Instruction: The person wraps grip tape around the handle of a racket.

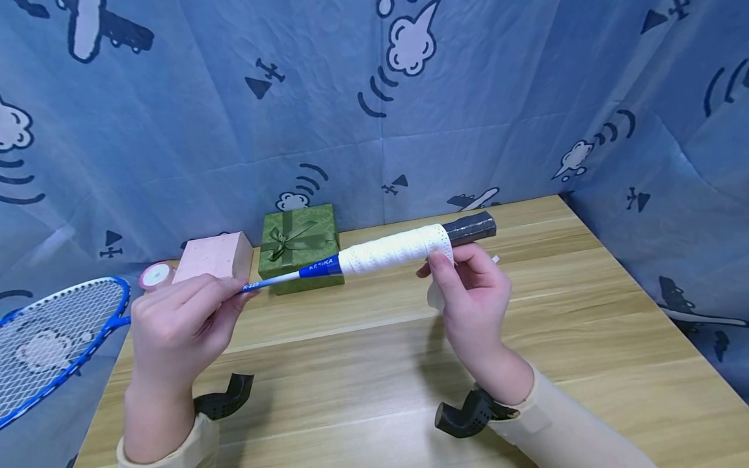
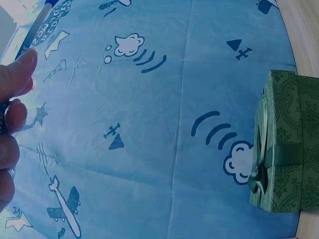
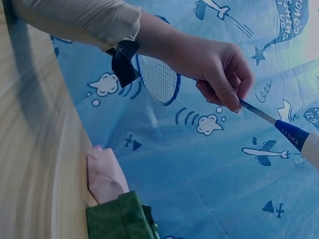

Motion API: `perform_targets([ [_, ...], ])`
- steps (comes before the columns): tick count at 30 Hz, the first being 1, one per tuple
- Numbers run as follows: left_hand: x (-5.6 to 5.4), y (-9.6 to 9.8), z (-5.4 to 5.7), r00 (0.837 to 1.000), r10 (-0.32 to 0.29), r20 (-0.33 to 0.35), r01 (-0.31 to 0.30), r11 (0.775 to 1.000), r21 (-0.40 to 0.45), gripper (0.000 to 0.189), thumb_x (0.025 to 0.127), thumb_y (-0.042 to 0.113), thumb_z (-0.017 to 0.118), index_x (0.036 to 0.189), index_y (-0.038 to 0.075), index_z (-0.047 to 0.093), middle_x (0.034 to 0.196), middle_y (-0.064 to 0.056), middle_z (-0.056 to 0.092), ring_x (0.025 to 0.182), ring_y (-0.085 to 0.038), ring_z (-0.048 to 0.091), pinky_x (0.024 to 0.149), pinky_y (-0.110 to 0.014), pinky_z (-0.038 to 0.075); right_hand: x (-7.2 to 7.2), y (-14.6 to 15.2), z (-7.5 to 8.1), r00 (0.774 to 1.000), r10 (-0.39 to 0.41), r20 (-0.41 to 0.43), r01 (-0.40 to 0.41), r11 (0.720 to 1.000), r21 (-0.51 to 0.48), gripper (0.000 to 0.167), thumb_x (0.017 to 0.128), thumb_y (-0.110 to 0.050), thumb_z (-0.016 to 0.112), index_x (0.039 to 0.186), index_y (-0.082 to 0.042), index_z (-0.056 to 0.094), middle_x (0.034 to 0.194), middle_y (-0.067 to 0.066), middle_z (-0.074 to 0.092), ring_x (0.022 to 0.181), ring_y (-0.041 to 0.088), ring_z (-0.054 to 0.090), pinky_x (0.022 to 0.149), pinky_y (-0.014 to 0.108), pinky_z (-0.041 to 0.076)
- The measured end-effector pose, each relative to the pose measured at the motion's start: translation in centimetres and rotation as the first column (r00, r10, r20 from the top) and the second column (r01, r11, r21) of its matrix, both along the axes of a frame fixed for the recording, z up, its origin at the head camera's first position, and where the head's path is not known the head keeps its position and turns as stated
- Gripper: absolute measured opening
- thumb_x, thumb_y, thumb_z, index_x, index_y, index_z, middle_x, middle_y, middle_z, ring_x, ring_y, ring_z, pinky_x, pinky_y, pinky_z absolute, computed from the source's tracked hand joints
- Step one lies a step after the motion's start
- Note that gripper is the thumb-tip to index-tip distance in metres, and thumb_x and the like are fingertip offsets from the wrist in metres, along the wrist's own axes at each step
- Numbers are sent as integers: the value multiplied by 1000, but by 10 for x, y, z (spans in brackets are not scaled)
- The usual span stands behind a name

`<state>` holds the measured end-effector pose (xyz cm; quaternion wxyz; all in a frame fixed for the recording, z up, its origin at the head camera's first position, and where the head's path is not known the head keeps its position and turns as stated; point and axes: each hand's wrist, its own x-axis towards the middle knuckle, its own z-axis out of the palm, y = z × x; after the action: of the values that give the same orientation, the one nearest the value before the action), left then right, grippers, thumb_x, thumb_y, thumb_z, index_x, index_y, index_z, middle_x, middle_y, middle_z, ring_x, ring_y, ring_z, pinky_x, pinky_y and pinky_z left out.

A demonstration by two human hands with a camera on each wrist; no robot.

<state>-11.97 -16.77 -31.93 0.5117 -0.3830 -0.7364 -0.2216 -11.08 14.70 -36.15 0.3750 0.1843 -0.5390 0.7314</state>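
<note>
A badminton racket [image 1: 320, 266] is held above the table, its blue-rimmed string head out to the left and its handle pointing right. White perforated grip tape [image 1: 386, 252] wraps most of the handle, while the black butt end [image 1: 471, 227] shows bare. My left hand [image 1: 181, 328] pinches the thin shaft; the right wrist view also shows this left hand [image 3: 217, 69] with thumb and fingers on the shaft. At the edge of the wrap, my right hand [image 1: 471, 296] pinches the tape between thumb and fingers. A loose pale piece of tape hangs partly hidden behind the right hand.
Behind the racket, a green gift box [image 1: 275, 270] with a ribbon bow stands at the table's back edge. Beside it are a pink box [image 1: 213, 255] and a pink-and-white tape roll [image 1: 157, 276]. A blue patterned cloth [image 1: 328, 97] hangs behind the wooden table [image 1: 351, 377].
</note>
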Motion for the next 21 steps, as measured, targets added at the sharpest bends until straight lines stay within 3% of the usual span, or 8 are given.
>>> perform_targets([
  [10,0,2,1,1000,-22,-11,23,999,23,40,101,31,67,71,5,75,61,-3,67,45,-8,39,42,-26,24,0,1,0,1000,0,-2,0,1000,21,35,95,-9,74,86,20,55,82,5,69,69,15,68,53,20,45],
  [17,1,3,0,1000,-5,-24,6,1000,29,40,101,30,67,72,4,75,61,-4,66,44,-11,36,41,-27,22,1,3,1,1000,20,-4,-19,1000,17,36,95,-8,74,87,22,54,87,4,70,69,16,69,55,21,48],
  [21,0,6,1,1000,-1,-27,2,999,38,39,101,29,67,74,3,76,62,-5,67,43,-14,36,41,-27,23,1,5,2,999,23,-23,-22,1000,15,37,95,-8,74,90,23,54,88,6,71,69,15,68,51,20,44],
])
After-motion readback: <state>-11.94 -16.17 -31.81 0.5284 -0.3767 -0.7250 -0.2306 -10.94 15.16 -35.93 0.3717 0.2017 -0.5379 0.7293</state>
